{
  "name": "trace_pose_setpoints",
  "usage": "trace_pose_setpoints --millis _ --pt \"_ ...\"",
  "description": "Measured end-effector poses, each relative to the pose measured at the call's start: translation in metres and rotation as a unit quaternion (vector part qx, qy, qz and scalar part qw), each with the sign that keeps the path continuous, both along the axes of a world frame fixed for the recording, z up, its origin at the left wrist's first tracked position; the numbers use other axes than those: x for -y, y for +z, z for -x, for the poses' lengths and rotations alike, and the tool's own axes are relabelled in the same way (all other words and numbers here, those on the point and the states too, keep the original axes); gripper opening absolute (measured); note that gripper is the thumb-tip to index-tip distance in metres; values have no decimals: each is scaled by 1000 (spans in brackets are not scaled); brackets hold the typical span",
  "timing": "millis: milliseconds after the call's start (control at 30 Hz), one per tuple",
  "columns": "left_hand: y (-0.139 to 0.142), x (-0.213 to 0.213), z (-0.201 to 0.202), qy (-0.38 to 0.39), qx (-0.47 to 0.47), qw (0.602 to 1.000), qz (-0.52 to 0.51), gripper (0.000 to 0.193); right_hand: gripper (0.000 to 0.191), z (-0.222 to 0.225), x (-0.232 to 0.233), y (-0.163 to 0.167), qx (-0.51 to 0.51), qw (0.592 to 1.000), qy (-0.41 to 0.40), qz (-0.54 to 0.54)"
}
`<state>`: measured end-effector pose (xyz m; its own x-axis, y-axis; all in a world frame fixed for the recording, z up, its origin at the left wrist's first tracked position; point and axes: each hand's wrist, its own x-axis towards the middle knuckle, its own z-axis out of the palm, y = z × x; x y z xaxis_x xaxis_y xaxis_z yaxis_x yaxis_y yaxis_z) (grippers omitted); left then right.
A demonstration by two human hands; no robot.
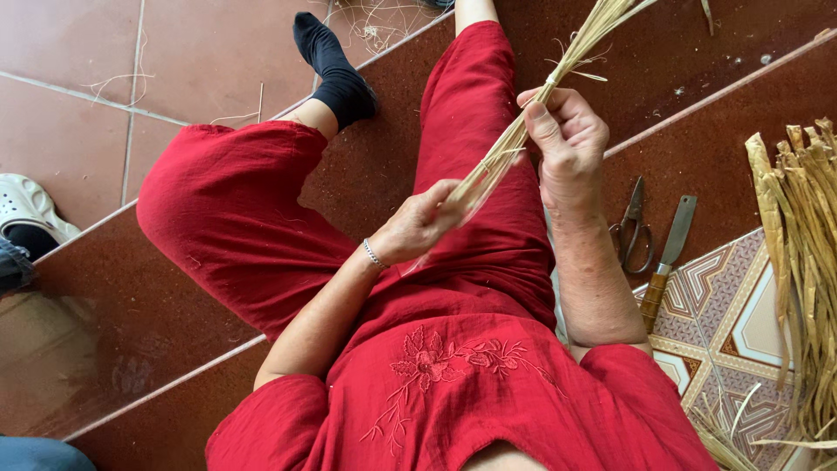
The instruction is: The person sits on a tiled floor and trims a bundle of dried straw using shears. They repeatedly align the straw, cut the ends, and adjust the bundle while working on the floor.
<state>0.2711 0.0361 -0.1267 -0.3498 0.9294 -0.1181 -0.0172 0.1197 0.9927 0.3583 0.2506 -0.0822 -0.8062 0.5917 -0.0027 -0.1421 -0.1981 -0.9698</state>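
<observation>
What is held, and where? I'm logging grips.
A bundle of straw stalks: right hand grips mid-length, left hand holds its lower end.

Both hands were raised at frame centre.
Left hand (425, 222) seemingly pinched shut; right hand (568, 139), higher, gripped closed.

Scissors (634, 228) just left of knife (668, 259)
</observation>
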Motion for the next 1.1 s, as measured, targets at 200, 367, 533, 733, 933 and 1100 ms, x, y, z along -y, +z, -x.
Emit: trace_pose_setpoints --millis 200,367,533,733,933,1100 --pt "47 -9 11 126 -223 957 -138 49 17 2 10 2 54 982 -26 -176" --pt "43 -41 18 194 -256 939 -120 23 16 5 15 6 53 980 -6 -194" --pt "21 -49 19 226 -154 951 -143 8 17 8 12 9 45 982 -10 -181" --pt "-11 -42 24 245 114 950 -154 5 17 12 8 4 45 987 -7 -152" --pt "1 -44 41 248 123 948 -160 7 16 10 10 -3 64 977 23 -200" --pt "39 -61 80 281 155 909 -266 7 17 10 7 -5 62 973 38 -217"
